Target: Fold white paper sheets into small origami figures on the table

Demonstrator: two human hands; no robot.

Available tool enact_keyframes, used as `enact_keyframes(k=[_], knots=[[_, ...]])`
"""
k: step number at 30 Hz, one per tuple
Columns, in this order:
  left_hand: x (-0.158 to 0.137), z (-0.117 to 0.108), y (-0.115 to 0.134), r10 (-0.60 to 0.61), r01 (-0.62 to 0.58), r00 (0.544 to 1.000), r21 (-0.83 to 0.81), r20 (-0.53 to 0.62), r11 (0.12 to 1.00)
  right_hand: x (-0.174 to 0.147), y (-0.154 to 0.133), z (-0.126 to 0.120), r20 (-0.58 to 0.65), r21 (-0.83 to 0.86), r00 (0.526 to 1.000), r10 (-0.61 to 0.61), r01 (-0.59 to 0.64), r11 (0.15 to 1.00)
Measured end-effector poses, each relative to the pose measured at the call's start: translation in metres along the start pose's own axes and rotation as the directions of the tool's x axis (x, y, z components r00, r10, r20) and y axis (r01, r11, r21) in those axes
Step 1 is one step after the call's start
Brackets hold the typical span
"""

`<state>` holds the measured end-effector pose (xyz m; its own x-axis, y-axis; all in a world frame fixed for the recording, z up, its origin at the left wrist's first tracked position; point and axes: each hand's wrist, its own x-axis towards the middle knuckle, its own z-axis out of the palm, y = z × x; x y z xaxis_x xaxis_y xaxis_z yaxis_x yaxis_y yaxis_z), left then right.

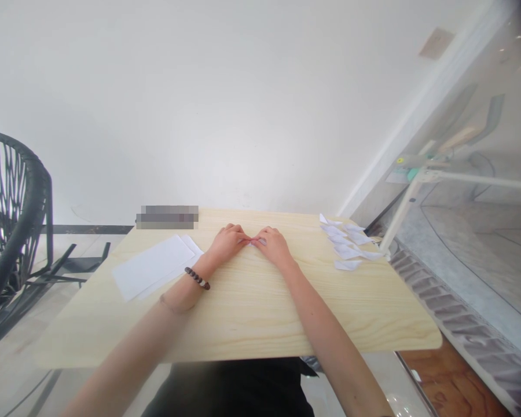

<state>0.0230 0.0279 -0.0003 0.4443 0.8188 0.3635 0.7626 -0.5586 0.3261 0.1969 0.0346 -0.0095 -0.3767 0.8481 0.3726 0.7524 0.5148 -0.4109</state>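
Note:
Over the middle of the wooden table [252, 313], my left hand [228, 240] and my right hand [272, 244] meet fingertip to fingertip. Both are closed in a pinch on a small piece of white paper [252, 242], mostly hidden by the fingers. A dark beaded bracelet [197, 278] circles my left wrist. Left of my left hand lie flat sheets of white paper [154, 266], partly overlapping. To the right of my right hand, several folded white paper pieces [346, 250] with pointed ends rest in a loose group.
A pixelated dark object [168, 217] sits at the table's back left corner. The white wall [243, 116] rises behind the table. A black woven chair [21, 191] stands at the left, and a white metal frame [403, 214] is close to the right edge.

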Motion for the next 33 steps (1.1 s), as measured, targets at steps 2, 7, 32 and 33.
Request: enact_keyframes(k=[2,7,32,33], knots=[[0.000,-0.001,0.002,-0.007,0.007,1.000,0.014,0.002,1.000,0.000,-0.001,-0.001,-0.010,-0.005,1.000,0.002,-0.002,1.000],[-0.003,-0.002,0.003,-0.030,0.030,0.999,0.006,-0.021,1.000,-0.002,0.007,-0.002,-0.007,0.044,1.000,-0.010,0.010,0.999],[-0.003,-0.008,0.012,-0.126,0.106,0.992,-0.424,-0.019,0.900,-0.005,-0.004,-0.003,-0.045,0.306,0.997,-0.068,0.079,0.949],[-0.003,-0.007,0.012,-0.136,0.116,0.991,-0.418,-0.016,0.901,-0.005,-0.004,-0.003,-0.041,0.303,0.997,-0.067,0.076,0.950]])
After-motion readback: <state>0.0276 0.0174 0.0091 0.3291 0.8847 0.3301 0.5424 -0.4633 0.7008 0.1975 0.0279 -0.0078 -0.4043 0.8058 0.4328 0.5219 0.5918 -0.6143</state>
